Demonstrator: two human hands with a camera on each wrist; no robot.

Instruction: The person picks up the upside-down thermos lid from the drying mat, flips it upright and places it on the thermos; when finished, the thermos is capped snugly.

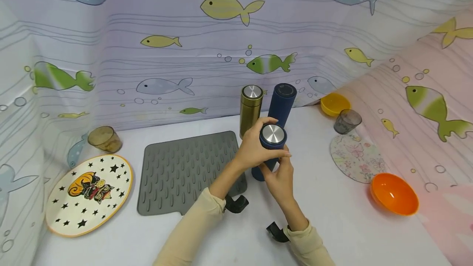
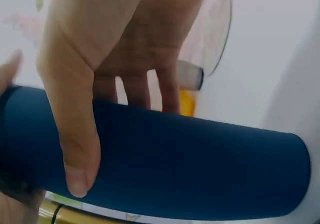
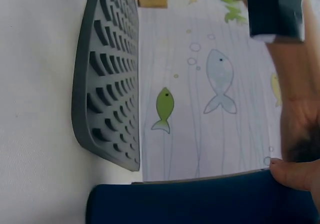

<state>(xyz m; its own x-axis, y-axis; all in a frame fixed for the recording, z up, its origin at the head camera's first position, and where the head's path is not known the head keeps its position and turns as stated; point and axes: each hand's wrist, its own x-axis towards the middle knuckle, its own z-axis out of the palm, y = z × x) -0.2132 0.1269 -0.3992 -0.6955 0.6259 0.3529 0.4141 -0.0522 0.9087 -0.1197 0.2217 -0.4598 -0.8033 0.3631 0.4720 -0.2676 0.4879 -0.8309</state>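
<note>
A dark blue thermos bottle with a silver-topped lid stands upright between both hands. My left hand grips it high, with fingers and thumb curled round the part just under the lid. Lower on the body, my right hand holds it too; in the left wrist view its thumb lies across the blue bottle. The bottle's base is close to the white tabletop. Right behind it are a gold thermos and a second blue thermos.
A grey ridged drying mat lies left of the bottles. Further left are a star-patterned oval plate and a brown glass. At right are a yellow bowl, grey glass, floral round board and orange bowl.
</note>
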